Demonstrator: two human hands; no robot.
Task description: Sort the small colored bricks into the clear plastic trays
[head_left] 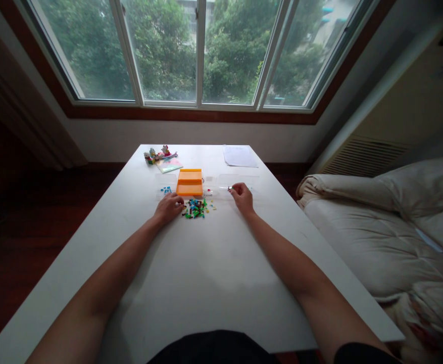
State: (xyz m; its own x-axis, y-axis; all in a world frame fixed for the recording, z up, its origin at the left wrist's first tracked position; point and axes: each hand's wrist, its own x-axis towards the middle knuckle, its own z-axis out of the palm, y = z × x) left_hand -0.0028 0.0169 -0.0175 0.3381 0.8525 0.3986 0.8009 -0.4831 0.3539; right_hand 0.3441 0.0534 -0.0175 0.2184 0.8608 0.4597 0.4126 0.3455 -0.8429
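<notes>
A heap of small coloured building bricks (195, 208), green, blue, brown and yellow, lies in the middle of the white table. My left hand (169, 208) rests at the heap's left edge with its fingers curled together; what they hold, if anything, is too small to make out. To the right, my right hand (243, 197) pinches a small dark brick (229, 188) over a clear plastic box (240, 180). Behind the heap stands an open orange case (190, 182). Several blue bricks (165, 190) lie in a clear tray left of it.
Assembled toy figures (156, 154) and a pale booklet (169, 165) lie at the table's far left. A sheet of paper (240, 155) is at the far right. Beyond the white table (221, 273) are a window and, on the right, a cushioned sofa (350, 227).
</notes>
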